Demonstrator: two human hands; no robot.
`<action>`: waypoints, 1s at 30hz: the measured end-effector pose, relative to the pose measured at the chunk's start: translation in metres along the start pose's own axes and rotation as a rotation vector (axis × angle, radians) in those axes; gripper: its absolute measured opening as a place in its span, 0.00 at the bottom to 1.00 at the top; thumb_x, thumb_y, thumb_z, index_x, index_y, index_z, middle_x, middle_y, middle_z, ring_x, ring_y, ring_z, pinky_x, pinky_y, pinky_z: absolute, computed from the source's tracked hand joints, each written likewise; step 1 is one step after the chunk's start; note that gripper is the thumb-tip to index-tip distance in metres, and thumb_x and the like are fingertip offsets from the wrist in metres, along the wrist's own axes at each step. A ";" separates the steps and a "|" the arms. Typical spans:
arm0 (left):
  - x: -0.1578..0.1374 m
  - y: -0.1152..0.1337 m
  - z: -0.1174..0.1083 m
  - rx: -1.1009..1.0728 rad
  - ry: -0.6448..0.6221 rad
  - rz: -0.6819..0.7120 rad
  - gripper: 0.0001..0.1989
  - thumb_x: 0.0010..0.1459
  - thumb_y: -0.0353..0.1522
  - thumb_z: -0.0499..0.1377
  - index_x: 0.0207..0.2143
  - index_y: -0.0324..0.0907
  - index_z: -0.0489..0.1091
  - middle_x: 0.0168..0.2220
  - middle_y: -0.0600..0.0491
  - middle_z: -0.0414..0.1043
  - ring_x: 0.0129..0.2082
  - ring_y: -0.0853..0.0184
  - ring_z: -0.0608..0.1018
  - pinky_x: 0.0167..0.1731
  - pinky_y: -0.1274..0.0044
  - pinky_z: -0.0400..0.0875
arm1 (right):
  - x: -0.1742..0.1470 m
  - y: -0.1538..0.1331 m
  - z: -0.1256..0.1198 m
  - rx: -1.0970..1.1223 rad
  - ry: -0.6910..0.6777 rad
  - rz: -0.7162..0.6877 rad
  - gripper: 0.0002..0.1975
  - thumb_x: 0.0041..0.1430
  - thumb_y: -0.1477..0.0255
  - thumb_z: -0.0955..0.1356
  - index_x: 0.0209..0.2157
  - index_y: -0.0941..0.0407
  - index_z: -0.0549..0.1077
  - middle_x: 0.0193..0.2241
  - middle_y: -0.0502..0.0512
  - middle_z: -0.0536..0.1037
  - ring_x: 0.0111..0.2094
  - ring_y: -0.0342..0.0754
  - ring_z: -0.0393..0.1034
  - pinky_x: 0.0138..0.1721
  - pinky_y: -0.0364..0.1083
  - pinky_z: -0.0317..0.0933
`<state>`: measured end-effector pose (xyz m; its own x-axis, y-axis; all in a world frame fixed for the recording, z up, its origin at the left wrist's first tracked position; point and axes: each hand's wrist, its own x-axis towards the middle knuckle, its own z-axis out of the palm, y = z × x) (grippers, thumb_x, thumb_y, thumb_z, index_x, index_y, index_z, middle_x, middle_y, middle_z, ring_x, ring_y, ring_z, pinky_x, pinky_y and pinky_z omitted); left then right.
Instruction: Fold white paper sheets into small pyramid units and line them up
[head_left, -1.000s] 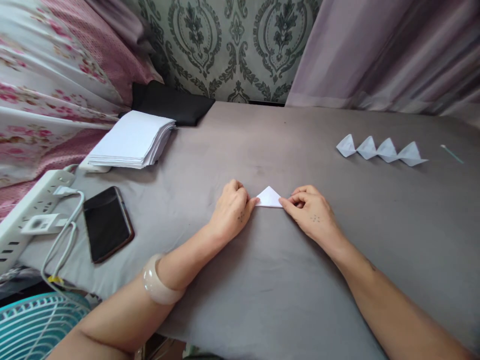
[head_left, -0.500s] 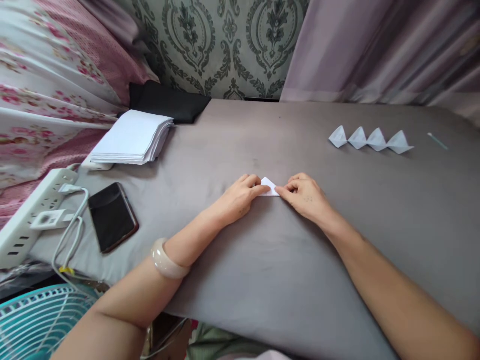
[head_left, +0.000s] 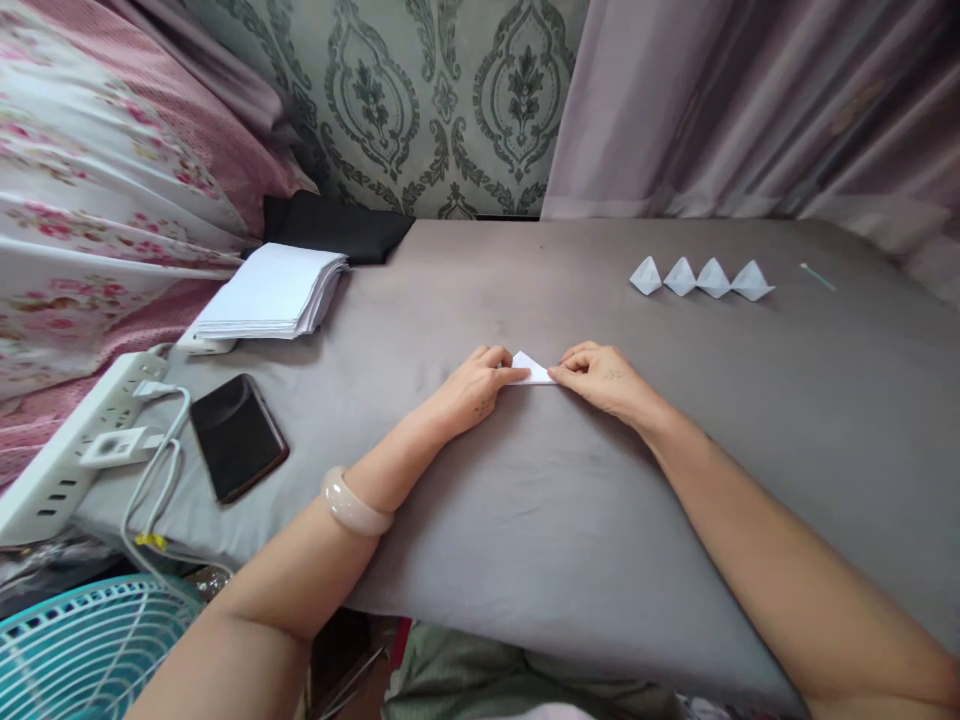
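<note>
A small folded piece of white paper (head_left: 535, 371) lies on the grey cloth between my hands, its peak pointing away from me. My left hand (head_left: 484, 382) has its thumb laid over the paper's left side, fingers curled beside it. At the paper's right corner, my right hand (head_left: 598, 374) pinches the edge between thumb and forefinger. A pale bangle (head_left: 354, 503) circles my left wrist. Farther back on the right stands a row of several folded white paper shapes (head_left: 681, 277) with pointed tops.
A stack of white paper (head_left: 274, 290) sits at the back left by a black cloth (head_left: 337, 228). Nearer lie a phone (head_left: 238, 437) and a power strip (head_left: 79, 445) with cables. A thin stick (head_left: 818, 277) rests at the far right. A turquoise fan (head_left: 90, 650) stands below the table's left edge.
The view has shifted a little to the right and up. My right hand sits slightly farther from my left thumb along the paper, and more of the paper's right side shows.
</note>
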<state>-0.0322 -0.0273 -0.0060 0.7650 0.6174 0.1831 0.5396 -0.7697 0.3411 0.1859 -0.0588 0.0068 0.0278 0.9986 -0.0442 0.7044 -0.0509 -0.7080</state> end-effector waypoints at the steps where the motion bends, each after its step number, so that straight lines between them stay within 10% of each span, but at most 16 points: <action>1: 0.000 0.001 -0.001 0.002 -0.002 -0.002 0.24 0.62 0.23 0.43 0.53 0.45 0.71 0.45 0.47 0.67 0.41 0.64 0.67 0.48 0.71 0.67 | 0.000 0.000 0.001 -0.003 0.002 -0.009 0.13 0.51 0.65 0.68 0.18 0.56 0.75 0.39 0.55 0.76 0.31 0.45 0.69 0.36 0.46 0.61; 30: -0.001 -0.001 0.000 -0.016 -0.008 -0.023 0.25 0.61 0.22 0.44 0.54 0.47 0.70 0.47 0.47 0.66 0.41 0.64 0.67 0.48 0.70 0.66 | -0.008 0.011 -0.002 -0.094 0.116 -0.105 0.08 0.53 0.65 0.68 0.28 0.55 0.73 0.31 0.53 0.72 0.29 0.45 0.66 0.35 0.47 0.62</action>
<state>-0.0332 -0.0275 -0.0064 0.7553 0.6336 0.1677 0.5514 -0.7526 0.3599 0.1946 -0.0669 0.0006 0.0282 0.9933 0.1124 0.7710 0.0500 -0.6349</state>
